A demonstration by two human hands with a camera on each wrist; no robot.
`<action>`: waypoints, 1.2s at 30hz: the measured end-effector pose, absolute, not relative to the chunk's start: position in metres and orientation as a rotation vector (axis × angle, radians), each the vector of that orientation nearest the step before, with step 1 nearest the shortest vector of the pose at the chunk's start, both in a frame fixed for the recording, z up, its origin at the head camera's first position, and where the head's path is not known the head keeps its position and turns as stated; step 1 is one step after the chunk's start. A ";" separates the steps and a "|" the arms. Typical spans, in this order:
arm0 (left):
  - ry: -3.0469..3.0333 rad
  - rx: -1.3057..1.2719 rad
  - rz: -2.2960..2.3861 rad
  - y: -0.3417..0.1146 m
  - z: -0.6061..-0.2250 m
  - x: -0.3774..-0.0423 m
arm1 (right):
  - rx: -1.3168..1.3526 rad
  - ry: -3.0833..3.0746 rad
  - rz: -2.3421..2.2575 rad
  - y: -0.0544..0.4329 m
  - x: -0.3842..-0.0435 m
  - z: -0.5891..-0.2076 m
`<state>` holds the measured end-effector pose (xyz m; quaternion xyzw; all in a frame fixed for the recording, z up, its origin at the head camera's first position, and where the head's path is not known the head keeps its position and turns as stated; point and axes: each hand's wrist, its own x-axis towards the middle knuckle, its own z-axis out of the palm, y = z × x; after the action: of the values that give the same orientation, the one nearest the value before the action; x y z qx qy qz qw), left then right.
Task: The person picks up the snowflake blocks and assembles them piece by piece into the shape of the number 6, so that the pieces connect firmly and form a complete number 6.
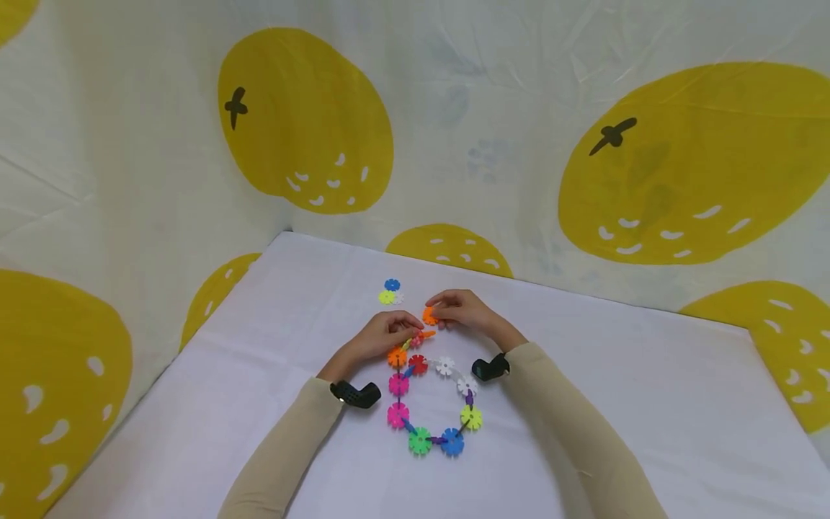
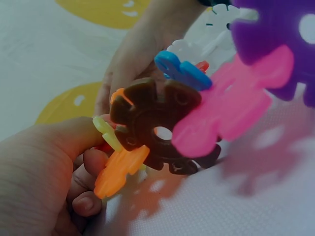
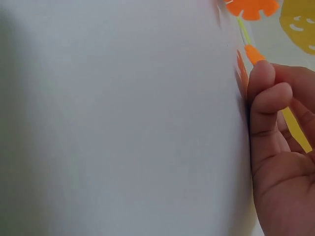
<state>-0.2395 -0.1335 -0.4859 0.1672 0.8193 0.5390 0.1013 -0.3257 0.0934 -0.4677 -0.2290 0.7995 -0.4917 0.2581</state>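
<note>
A ring of linked plastic snowflake discs (image 1: pixel 398 416) in many colours lies on the white table, with a short tail at its far left. My left hand (image 1: pixel 385 335) pinches a red disc (image 1: pixel 417 341) at the tail's end, where an orange disc (image 1: pixel 427 334) sticks out. In the left wrist view, a brown disc (image 2: pixel 140 115), a pink disc (image 2: pixel 229 108) and an orange disc (image 2: pixel 120 172) lead toward my left fingers. Just beyond, my right hand (image 1: pixel 463 310) pinches a separate orange disc (image 1: pixel 429 316) between thumb and fingers; they partly cover it.
Past the hands, a loose blue disc (image 1: pixel 392 285), yellow disc (image 1: pixel 386 297) and white disc (image 1: pixel 398 298) lie close together. A pale curtain (image 1: pixel 467 108) with yellow fruit prints hangs behind the table (image 1: pixel 616 404).
</note>
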 end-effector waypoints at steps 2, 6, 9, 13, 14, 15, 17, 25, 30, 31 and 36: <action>2.426 0.481 1.589 -0.133 -0.485 -0.240 | -0.601 2.143 -1.359 0.098 -0.325 -0.469; 2.439 0.456 1.584 -0.131 -0.481 -0.237 | -0.557 2.105 -1.394 0.106 -0.323 -0.472; 2.446 0.438 1.581 -0.131 -0.481 -0.237 | -0.544 2.075 -1.421 0.110 -0.320 -0.473; 2.447 0.427 1.578 -0.130 -0.485 -0.239 | -0.524 2.024 -1.458 0.115 -0.316 -0.473; 2.449 0.421 1.576 -0.130 -0.485 -0.239 | -0.517 2.012 -1.464 0.116 -0.315 -0.473; 2.451 0.415 1.575 -0.130 -0.485 -0.239 | -0.508 2.002 -1.467 0.116 -0.313 -0.472; 2.454 0.403 1.577 -0.129 -0.485 -0.239 | -0.498 1.987 -1.468 0.117 -0.311 -0.471; 2.446 0.423 1.596 -0.130 -0.483 -0.239 | -0.504 1.856 -1.517 0.120 -0.305 -0.470; 2.437 0.442 1.600 -0.131 -0.482 -0.238 | -0.451 1.772 -1.615 0.120 -0.303 -0.473; 2.437 0.444 1.598 -0.131 -0.483 -0.239 | -0.439 1.761 -1.630 0.121 -0.302 -0.473; 2.447 0.440 1.577 -0.131 -0.483 -0.239 | -0.447 1.751 -1.643 0.121 -0.302 -0.476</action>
<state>-0.2386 -0.1309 -0.4828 0.1487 0.8270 0.5331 0.0986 -0.3017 0.1210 -0.4761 -0.1718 0.6735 -0.6320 0.3426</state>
